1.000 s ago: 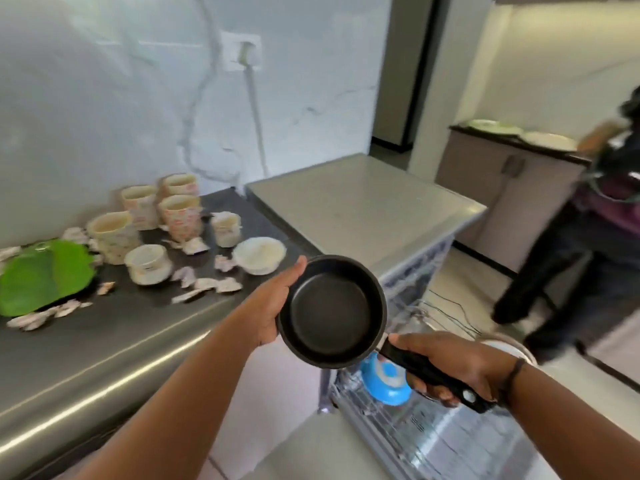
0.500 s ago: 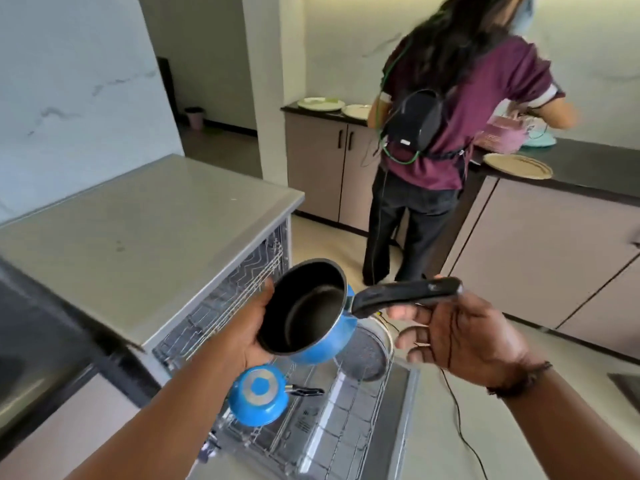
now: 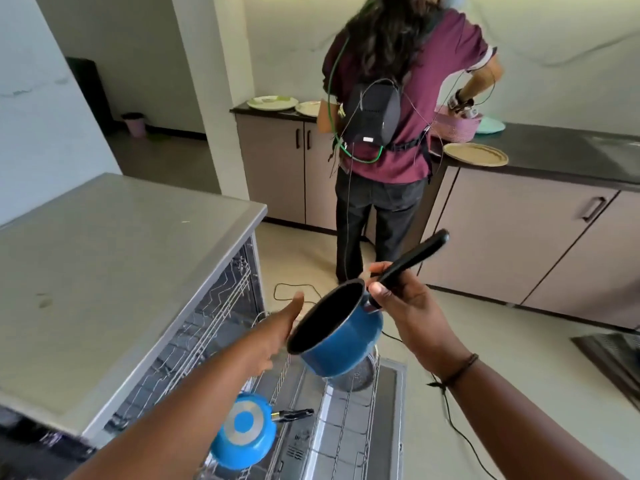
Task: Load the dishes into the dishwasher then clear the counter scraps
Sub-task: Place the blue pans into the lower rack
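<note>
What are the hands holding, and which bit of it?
The right hand grips the blue saucepan by its black handle. The left hand is open beside the rim, holding nothing.

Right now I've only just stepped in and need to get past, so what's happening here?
A person is loading the dishwasher. Their right hand grips the black handle of a blue pot, holding it tilted above the pulled-out rack. The left hand is open beside the pot's rim. A blue pan already sits in the rack. Another person works at the far counter.
</note>
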A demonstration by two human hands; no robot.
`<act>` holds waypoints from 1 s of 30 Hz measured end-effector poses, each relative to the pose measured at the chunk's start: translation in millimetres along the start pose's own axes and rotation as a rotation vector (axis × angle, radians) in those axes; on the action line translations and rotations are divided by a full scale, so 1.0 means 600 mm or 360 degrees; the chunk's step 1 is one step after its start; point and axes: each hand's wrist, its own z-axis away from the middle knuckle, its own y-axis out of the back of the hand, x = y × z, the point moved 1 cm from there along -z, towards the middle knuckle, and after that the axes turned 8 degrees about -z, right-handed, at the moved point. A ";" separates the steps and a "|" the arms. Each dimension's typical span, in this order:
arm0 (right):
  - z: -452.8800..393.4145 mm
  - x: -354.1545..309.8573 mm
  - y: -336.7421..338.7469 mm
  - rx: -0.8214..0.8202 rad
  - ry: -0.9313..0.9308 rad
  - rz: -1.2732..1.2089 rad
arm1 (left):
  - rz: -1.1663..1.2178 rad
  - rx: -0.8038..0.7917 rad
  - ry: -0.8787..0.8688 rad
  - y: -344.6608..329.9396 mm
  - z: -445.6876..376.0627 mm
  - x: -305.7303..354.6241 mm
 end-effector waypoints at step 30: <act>-0.055 0.247 0.074 0.0534 -0.1360 -0.0310 | 0.1086 0.0060 -0.0275 0.107 -0.155 -0.025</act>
